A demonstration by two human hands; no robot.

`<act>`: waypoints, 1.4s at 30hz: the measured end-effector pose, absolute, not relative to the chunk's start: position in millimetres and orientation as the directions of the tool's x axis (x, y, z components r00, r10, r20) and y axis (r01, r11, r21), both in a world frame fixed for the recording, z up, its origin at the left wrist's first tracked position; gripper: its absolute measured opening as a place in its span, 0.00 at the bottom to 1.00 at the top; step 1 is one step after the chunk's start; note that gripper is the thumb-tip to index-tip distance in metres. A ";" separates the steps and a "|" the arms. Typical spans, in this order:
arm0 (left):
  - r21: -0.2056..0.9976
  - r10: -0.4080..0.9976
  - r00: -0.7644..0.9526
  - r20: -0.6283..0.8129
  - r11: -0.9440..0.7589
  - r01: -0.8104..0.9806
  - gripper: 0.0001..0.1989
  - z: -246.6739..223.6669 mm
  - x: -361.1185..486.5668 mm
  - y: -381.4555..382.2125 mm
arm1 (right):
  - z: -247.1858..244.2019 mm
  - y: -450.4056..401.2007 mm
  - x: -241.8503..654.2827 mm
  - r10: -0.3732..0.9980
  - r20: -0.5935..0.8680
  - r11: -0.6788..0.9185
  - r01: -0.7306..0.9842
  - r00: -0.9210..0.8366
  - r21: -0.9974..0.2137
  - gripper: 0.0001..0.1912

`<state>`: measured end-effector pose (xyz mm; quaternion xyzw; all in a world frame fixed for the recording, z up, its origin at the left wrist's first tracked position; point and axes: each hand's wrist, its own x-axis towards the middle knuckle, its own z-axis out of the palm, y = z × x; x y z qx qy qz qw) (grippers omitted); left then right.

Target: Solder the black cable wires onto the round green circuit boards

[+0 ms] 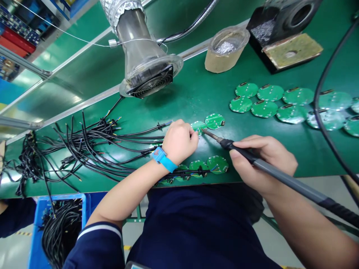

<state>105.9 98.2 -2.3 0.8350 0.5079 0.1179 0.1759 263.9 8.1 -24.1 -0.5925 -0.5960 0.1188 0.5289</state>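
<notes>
My right hand (260, 160) is closed around a soldering iron (269, 170), pen-like, with its tip touching or just over a round green circuit board (198, 127). My left hand (181, 138), with a blue watch on its wrist, is closed at that board's left side. A black cable (146, 141) runs from the left into this hand, whose fingertips are mostly hidden. Another round board (214, 121) lies just beyond the iron's tip. Nearer the table edge, several boards (217, 164) lie in a row with cables and thin coloured wires over them.
A bundle of black cables (92, 138) spreads across the green table's left side. Fume extractor (148, 63) hangs above. At the back stand a tape roll (224, 50) and iron stand with sponge (293, 52). More boards (293, 113) lie right; a blue bin (37, 231) holds cables.
</notes>
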 end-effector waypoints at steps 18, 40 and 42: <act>0.480 0.834 0.451 -0.317 -0.269 0.835 0.16 15.9 110.5 128.2 | -23.4 21.9 267.0 0.860 0.455 0.282 0.529 0.230 -0.801 0.05; 0.440 0.895 0.437 -0.087 -0.359 0.823 0.13 34.9 85.2 148.6 | -30.0 14.0 279.5 0.722 0.523 0.340 0.425 0.454 -0.839 0.05; 0.402 0.931 0.363 0.023 -0.341 0.850 0.10 40.0 64.6 157.5 | -31.3 14.4 280.1 0.724 0.509 0.333 0.410 0.465 -0.849 0.05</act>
